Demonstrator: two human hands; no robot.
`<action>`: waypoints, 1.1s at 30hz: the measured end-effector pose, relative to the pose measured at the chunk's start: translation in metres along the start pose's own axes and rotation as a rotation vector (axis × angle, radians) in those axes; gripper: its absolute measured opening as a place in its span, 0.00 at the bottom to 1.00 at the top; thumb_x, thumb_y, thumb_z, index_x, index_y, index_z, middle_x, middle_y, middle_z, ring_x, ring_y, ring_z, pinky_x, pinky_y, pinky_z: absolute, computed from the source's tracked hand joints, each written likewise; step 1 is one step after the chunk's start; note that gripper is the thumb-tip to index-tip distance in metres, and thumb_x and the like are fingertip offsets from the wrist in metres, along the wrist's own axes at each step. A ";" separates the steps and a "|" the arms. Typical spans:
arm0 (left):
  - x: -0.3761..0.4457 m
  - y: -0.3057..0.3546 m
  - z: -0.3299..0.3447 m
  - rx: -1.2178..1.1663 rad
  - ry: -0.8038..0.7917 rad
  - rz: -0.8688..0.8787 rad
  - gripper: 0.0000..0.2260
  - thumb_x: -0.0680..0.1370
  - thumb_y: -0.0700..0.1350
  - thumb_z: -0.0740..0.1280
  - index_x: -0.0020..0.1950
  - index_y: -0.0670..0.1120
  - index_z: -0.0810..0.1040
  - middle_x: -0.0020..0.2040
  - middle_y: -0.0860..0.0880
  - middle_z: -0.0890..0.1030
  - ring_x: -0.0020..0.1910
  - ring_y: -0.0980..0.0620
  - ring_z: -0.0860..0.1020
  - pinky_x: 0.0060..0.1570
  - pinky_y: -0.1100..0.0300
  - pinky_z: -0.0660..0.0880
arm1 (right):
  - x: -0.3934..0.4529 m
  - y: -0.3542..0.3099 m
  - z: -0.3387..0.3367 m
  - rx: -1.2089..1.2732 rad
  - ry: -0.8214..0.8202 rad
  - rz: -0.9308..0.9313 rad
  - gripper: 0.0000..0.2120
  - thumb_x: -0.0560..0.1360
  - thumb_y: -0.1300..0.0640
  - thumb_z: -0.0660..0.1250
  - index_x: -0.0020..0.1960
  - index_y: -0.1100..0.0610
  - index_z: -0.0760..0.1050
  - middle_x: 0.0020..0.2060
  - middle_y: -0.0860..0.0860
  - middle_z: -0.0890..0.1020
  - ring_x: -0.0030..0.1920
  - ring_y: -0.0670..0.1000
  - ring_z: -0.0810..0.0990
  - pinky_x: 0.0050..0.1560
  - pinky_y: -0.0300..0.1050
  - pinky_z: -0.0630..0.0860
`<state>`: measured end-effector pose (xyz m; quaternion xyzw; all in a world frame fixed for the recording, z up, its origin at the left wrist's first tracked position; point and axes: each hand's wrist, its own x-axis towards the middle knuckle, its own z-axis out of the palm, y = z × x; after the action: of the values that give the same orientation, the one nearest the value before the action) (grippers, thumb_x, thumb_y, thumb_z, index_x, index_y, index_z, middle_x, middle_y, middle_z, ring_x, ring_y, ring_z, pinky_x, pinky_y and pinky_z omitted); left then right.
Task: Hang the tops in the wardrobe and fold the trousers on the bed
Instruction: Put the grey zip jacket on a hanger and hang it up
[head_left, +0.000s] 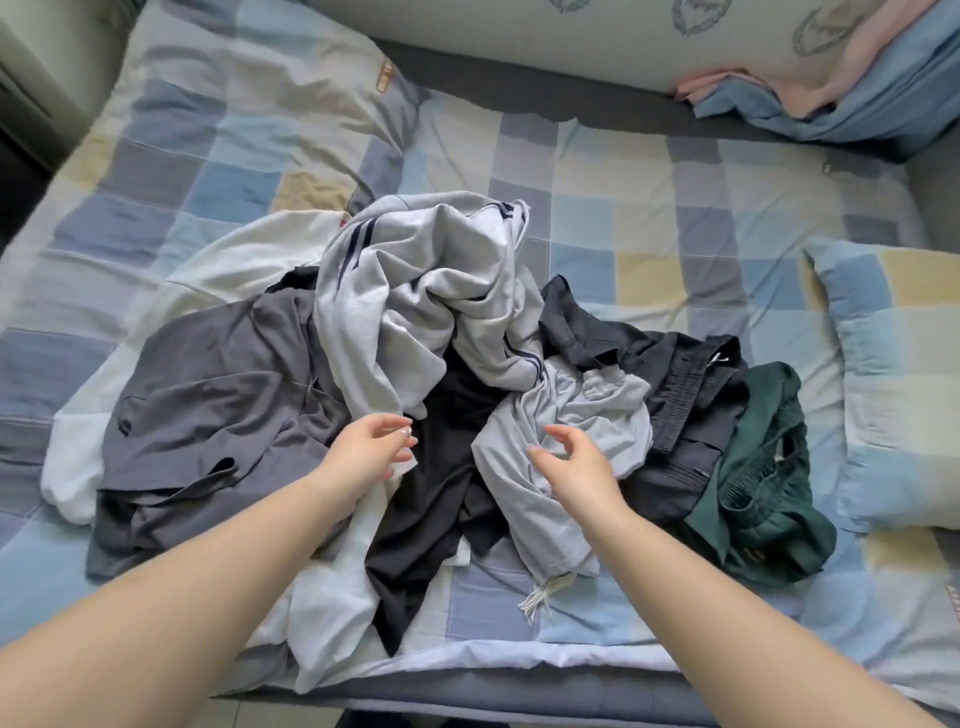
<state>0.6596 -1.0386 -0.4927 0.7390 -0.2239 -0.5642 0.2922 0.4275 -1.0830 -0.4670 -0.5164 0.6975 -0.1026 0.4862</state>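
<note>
A heap of clothes lies on the checked bed (649, 208). On top is a light grey garment with dark stripes (415, 291). A dark grey top (218, 395) lies at the left over a white garment (244, 260). A black garment (441, 478) runs down the middle. Light grey drawstring trousers (566, 415) lie right of it, then black trousers (680, 384) and dark green trousers (763, 467). My left hand (369, 447) hovers over the heap's middle with relaxed fingers, holding nothing. Just above the light grey trousers, my right hand (576, 462) is spread and holds nothing.
A checked pillow (249, 88) lies at the back left and another (898, 384) at the right edge. Pink and blue bedding (831, 93) is bunched at the back right by the patterned headboard (519, 31). The bed's front edge is just below the heap.
</note>
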 end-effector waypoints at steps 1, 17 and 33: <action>0.014 0.000 0.003 0.019 0.014 0.025 0.06 0.80 0.44 0.63 0.55 0.49 0.77 0.46 0.53 0.82 0.42 0.58 0.80 0.39 0.63 0.73 | 0.016 -0.005 0.007 -0.035 -0.008 -0.029 0.21 0.75 0.51 0.68 0.66 0.52 0.71 0.64 0.51 0.72 0.60 0.51 0.75 0.58 0.45 0.72; 0.160 0.020 0.032 0.244 0.204 0.383 0.13 0.78 0.44 0.63 0.62 0.52 0.77 0.65 0.50 0.72 0.65 0.55 0.69 0.67 0.58 0.64 | 0.227 -0.068 0.073 -0.129 -0.078 -0.172 0.25 0.75 0.53 0.67 0.71 0.49 0.67 0.70 0.56 0.69 0.67 0.55 0.72 0.67 0.52 0.69; 0.132 0.055 0.022 -0.472 -0.024 0.098 0.30 0.72 0.46 0.74 0.70 0.50 0.65 0.59 0.50 0.78 0.53 0.51 0.80 0.55 0.49 0.78 | 0.122 -0.078 0.108 0.126 -0.466 -0.329 0.15 0.75 0.65 0.64 0.58 0.51 0.75 0.44 0.50 0.83 0.42 0.40 0.79 0.45 0.31 0.73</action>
<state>0.6729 -1.1699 -0.5527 0.6317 -0.1249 -0.5946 0.4814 0.5609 -1.1787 -0.5411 -0.6010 0.4661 -0.1020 0.6412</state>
